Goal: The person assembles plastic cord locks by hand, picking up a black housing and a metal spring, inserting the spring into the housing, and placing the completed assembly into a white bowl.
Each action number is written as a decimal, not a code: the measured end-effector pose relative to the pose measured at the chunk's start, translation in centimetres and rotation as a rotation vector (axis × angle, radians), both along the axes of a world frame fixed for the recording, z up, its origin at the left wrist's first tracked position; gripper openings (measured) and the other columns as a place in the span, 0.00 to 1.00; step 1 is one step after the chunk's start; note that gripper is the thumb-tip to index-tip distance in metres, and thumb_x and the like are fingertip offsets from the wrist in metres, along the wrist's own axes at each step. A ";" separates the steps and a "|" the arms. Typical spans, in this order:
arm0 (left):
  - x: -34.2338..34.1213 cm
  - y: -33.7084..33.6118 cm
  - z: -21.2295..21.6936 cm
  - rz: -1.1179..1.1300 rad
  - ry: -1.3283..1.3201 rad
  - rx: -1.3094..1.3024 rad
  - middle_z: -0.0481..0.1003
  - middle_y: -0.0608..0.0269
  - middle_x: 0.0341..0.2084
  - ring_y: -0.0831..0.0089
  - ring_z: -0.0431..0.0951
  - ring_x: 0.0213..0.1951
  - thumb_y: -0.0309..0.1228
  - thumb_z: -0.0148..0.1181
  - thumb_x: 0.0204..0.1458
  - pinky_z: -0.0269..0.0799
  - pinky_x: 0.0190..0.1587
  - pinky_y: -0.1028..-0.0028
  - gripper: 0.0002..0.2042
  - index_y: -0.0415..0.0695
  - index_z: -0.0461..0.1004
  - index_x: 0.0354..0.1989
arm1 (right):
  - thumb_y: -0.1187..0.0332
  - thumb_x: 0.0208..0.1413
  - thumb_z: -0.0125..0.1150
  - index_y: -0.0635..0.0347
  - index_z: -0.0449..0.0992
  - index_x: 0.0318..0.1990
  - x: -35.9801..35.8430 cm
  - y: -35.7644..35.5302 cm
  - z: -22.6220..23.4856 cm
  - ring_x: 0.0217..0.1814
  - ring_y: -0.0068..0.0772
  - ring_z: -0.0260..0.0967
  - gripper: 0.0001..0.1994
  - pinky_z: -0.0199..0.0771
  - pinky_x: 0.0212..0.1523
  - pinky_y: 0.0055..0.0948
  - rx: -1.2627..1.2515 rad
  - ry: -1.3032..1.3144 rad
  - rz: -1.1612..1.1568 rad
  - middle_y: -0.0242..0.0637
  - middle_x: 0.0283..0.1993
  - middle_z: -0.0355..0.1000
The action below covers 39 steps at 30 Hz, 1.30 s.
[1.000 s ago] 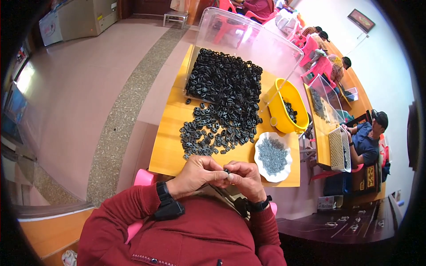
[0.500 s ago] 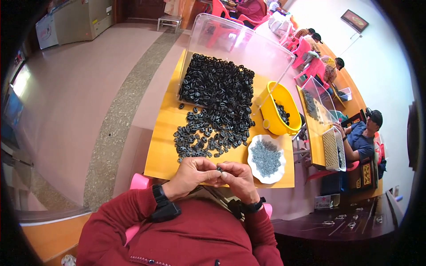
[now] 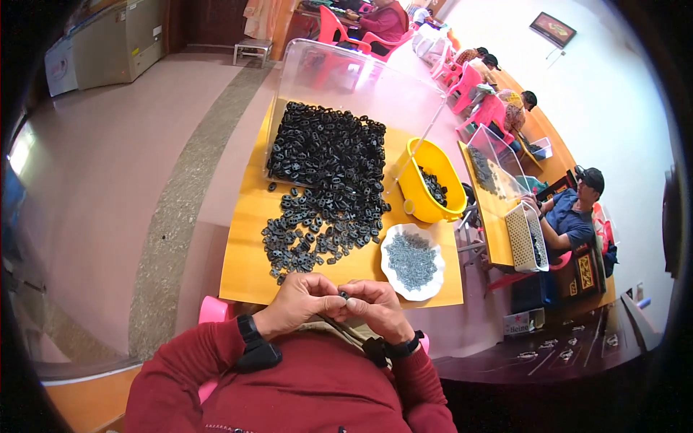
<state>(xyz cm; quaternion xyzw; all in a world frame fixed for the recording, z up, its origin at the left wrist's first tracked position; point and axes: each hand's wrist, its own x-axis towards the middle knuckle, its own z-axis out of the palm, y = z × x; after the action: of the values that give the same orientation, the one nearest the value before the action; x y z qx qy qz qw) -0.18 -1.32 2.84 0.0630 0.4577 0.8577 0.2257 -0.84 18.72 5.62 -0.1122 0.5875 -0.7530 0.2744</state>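
My left hand (image 3: 302, 302) and my right hand (image 3: 378, 309) meet at the table's near edge, fingertips pinched together. Between them shows a small black plastic piece (image 3: 343, 295), mostly covered by the fingers. Just beyond lies a big heap of black oval plastic pieces with holes (image 3: 325, 155), spilling toward me from a clear plastic bin (image 3: 289, 76) that rests on its side. To the right of my hands, a white scalloped dish (image 3: 390, 274) holds many tiny greyish clear parts (image 3: 413, 261).
A yellow tub (image 3: 426, 206) with black pieces inside stands at the right of the wooden table (image 3: 242, 267). Farther right, a person (image 3: 574, 216) sits at another table with a beige perforated basket (image 3: 525, 238). Other people sit on pink chairs behind.
My view has shifted, so the table and its contents appear farther left and slightly lower. Both hands keep their pinch on the small black piece.
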 end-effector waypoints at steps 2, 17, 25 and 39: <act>-0.1 0.2 0.1 0.002 0.004 0.034 0.78 0.59 0.29 0.75 0.79 0.31 0.21 0.61 0.51 0.78 0.35 0.76 0.04 0.35 0.73 0.34 | 0.75 0.57 0.57 0.71 0.73 0.47 -0.2 0.2 0.9 0.40 0.31 0.75 0.12 0.79 0.42 0.30 0.033 0.006 -0.003 0.40 0.43 0.73; 0.5 0.2 -1.0 0.022 -0.086 -0.026 0.76 0.64 0.26 0.79 0.77 0.28 0.27 0.61 0.54 0.77 0.34 0.78 0.06 0.38 0.74 0.34 | 0.71 0.56 0.60 0.72 0.74 0.46 -15.8 12.1 9.7 0.22 0.16 0.69 0.14 0.73 0.23 0.16 0.641 0.713 -0.868 0.32 0.27 0.73; 0.2 -0.1 -1.1 0.035 -0.113 -0.041 0.76 0.64 0.25 0.79 0.76 0.27 0.27 0.60 0.55 0.77 0.33 0.78 0.06 0.37 0.74 0.34 | 0.71 0.56 0.60 0.69 0.76 0.43 -13.7 9.6 7.3 0.23 0.18 0.70 0.11 0.77 0.28 0.21 0.474 0.532 -0.701 0.34 0.30 0.74; 0.5 -0.1 -1.2 -0.044 -0.176 -0.043 0.76 0.65 0.27 0.81 0.76 0.28 0.28 0.60 0.55 0.77 0.33 0.79 0.06 0.38 0.74 0.35 | 0.72 0.48 0.65 0.63 0.78 0.41 -5.7 -1.6 -1.3 0.25 0.25 0.69 0.12 0.68 0.27 0.24 0.827 0.810 -0.102 0.37 0.29 0.74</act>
<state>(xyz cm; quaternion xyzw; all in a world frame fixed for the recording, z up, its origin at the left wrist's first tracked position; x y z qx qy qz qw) 0.35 -1.38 1.64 -0.0072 0.4531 0.8446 0.2852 -6.54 17.09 4.28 -0.2464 0.8956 -0.3701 0.0120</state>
